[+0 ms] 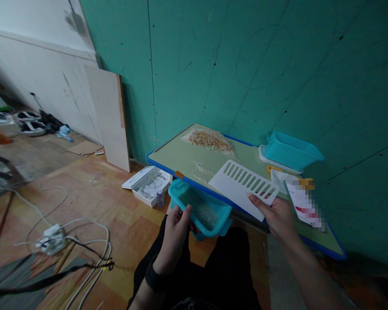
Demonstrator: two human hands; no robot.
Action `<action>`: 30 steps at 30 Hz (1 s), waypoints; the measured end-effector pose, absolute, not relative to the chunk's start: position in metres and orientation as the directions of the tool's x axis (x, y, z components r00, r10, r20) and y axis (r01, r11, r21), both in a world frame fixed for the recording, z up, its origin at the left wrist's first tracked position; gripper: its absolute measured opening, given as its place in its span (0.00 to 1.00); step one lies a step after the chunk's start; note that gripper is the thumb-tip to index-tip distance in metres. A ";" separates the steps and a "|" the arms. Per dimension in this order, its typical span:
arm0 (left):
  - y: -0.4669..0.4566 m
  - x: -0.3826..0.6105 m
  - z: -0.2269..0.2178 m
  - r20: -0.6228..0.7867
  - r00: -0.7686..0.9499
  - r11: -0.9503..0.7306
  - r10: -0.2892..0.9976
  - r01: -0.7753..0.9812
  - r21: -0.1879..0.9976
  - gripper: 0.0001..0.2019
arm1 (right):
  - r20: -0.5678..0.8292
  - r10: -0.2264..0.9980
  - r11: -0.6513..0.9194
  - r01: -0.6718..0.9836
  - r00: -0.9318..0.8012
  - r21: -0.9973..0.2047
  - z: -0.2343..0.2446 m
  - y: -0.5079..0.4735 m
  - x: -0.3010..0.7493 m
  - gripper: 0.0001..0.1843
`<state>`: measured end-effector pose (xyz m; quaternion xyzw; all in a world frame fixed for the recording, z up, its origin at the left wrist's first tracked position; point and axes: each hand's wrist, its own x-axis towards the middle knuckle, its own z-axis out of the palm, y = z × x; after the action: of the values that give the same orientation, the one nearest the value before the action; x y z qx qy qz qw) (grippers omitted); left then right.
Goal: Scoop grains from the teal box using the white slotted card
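Observation:
My left hand [178, 220] is closed on the near rim of a turquoise plastic bin [224, 221], held just below the table's front edge. White grains that look like rice [205, 213] cover its bottom. My right hand [280, 215] grips a flat white slotted plastic board [234, 193], its long plain edge over the front of the table [171, 157]. Left of the board lies a thin streak of white grains [202, 170]. Farther back, a pile of yellow kernels mixed with white grains [210, 141] is spread on the tabletop.
A second turquoise bin [291, 150] stands at the table's back right on a white lid [271, 161]. A printed packet [302, 204] lies near my right hand. On the floor are an open white box [151, 187], a power strip [53, 239] and loose cables [108, 241]. A green wall [245, 64] rises behind.

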<state>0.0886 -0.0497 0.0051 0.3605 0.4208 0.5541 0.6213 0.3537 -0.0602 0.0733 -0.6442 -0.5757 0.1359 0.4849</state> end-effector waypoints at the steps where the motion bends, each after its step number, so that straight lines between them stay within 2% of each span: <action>1: -0.050 0.088 0.005 -0.125 0.038 0.130 0.991 -0.389 0.912 0.19 | 0.375 0.879 0.137 0.597 0.295 -0.791 0.073 -0.059 0.352 0.18; 6: -0.048 0.084 0.007 -0.148 0.028 0.146 0.989 -0.423 0.894 0.21 | 0.345 0.894 0.153 0.531 0.285 -0.834 0.075 -0.059 0.346 0.19; 13: -0.039 0.073 0.005 -0.161 0.001 0.146 0.987 -0.415 0.898 0.23 | 0.362 0.850 0.145 0.491 0.382 -0.859 0.076 -0.039 0.350 0.22; 24: -0.034 0.059 0.007 -0.134 -0.015 0.116 0.991 -0.397 0.910 0.22 | 0.231 0.927 0.124 0.339 0.296 -0.932 0.071 -0.026 0.328 0.26; 30: -0.031 0.057 0.006 -0.148 -0.020 0.125 0.989 -0.423 0.897 0.23 | 0.308 0.890 0.181 0.360 0.335 -0.915 0.073 -0.022 0.329 0.26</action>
<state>0.0570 -0.0306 0.0062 0.3311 0.4271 0.5725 0.6166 0.3294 -0.0219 0.0735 -0.5945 -0.5257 0.2364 0.5606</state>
